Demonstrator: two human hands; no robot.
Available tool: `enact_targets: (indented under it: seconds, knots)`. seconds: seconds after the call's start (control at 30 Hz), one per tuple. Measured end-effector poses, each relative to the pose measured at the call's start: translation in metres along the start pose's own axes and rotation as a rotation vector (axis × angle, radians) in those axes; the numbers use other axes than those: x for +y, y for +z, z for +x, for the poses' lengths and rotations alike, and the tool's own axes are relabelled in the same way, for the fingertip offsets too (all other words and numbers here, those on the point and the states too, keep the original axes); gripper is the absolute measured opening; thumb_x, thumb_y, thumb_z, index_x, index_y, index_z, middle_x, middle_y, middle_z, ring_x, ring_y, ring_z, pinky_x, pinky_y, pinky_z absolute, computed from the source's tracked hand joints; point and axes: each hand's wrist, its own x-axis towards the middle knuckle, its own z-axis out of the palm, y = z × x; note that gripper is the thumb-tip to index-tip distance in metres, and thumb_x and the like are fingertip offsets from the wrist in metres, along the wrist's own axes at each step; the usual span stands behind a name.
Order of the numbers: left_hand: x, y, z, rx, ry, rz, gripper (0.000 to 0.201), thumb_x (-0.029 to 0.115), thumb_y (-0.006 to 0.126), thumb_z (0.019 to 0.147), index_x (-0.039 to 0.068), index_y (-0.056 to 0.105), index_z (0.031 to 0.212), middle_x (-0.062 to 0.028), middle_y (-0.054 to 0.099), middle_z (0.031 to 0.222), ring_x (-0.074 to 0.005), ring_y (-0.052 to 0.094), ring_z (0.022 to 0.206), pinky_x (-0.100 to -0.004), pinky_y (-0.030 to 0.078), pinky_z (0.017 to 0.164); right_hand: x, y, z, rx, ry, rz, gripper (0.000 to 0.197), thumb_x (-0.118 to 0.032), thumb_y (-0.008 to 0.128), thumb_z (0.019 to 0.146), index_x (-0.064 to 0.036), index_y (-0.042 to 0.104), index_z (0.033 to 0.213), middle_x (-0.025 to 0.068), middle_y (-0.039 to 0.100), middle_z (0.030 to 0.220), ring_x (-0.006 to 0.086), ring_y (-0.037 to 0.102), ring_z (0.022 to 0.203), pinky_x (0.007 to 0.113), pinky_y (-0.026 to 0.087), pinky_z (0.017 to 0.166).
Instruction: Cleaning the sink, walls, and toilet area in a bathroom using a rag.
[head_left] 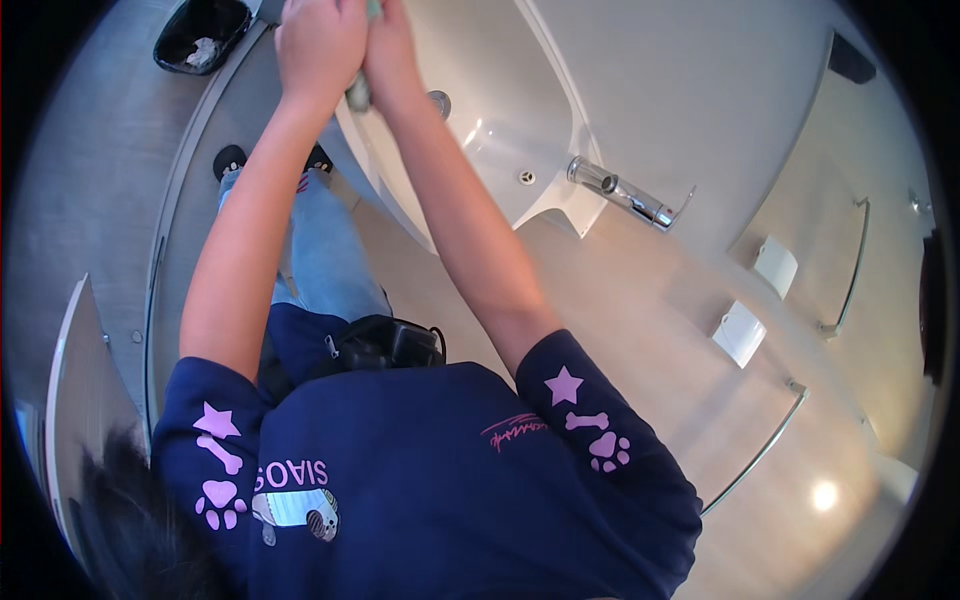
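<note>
Both my arms stretch out ahead to the washbasin's near left edge. My left hand (322, 48) and my right hand (393, 62) are pressed together there, fingers closed around a pale grey-green piece that looks like a cloth (358, 95). One end of it hangs below the hands and a bit of light green shows between them at the top. The frame's upper edge cuts off part of both hands. To their right opens the white washbasin (385, 180), with a drain (440, 103) partly behind my right wrist.
A chrome tap (620, 193) is mounted at the basin's right end. A black-lined bin (202, 40) with crumpled white paper stands at the far left. Along the right are a white wall box (740, 334), a metal rail (765, 440) and a mirror (850, 170). A panel (85, 380) stands at left.
</note>
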Motion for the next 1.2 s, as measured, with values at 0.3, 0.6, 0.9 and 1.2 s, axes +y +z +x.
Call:
enact_targets:
  seconds: [0.3, 0.6, 0.9, 1.2]
  knots:
    - [-0.023, -0.004, 0.013, -0.162, -0.032, -0.062, 0.036, 0.034, 0.047, 0.086, 0.006, 0.055, 0.108, -0.0145, 0.053, 0.112, -0.0277, 0.044, 0.11, -0.0382, 0.031, 0.093, 0.093, -0.171, -0.143, -0.122, 0.003, -1.256, 0.03, -0.014, 0.057, 0.072, -0.0146, 0.058, 0.102, 0.0106, 0.055, 0.093, 0.0293, 0.056, 0.088, 0.039, 0.047, 0.072]
    - [0.063, 0.034, -0.089, -0.596, 0.373, 0.015, 0.024, 0.009, 0.05, 0.079, 0.011, 0.057, 0.101, -0.0064, 0.059, 0.098, -0.0265, 0.053, 0.092, -0.0379, 0.042, 0.079, 0.119, -0.232, -0.162, 0.95, -0.254, -0.306, 0.039, -0.014, 0.051, 0.083, -0.0005, 0.044, 0.119, 0.0196, 0.04, 0.122, 0.029, 0.039, 0.115, 0.034, 0.031, 0.094]
    - [0.089, 0.182, -0.208, -0.851, 0.692, 0.331, 0.044, 0.018, 0.049, 0.079, 0.008, 0.044, 0.121, -0.0044, 0.038, 0.131, -0.0235, 0.034, 0.121, -0.0419, 0.034, 0.094, 0.149, -0.248, -0.204, 0.929, -0.127, -0.022, 0.045, -0.013, 0.05, 0.086, -0.0057, 0.036, 0.128, 0.0129, 0.031, 0.135, 0.0229, 0.027, 0.126, 0.037, 0.018, 0.103]
    - [0.082, 0.203, -0.183, -0.809, 0.736, 0.222, 0.035, 0.015, 0.054, 0.075, 0.008, 0.054, 0.109, -0.0057, 0.049, 0.115, -0.0257, 0.043, 0.109, -0.0385, 0.033, 0.092, 0.193, -0.29, -0.227, 0.902, -0.01, 0.068, 0.031, -0.012, 0.051, 0.084, -0.0062, 0.05, 0.114, 0.013, 0.035, 0.13, 0.024, 0.033, 0.121, 0.036, 0.027, 0.098]
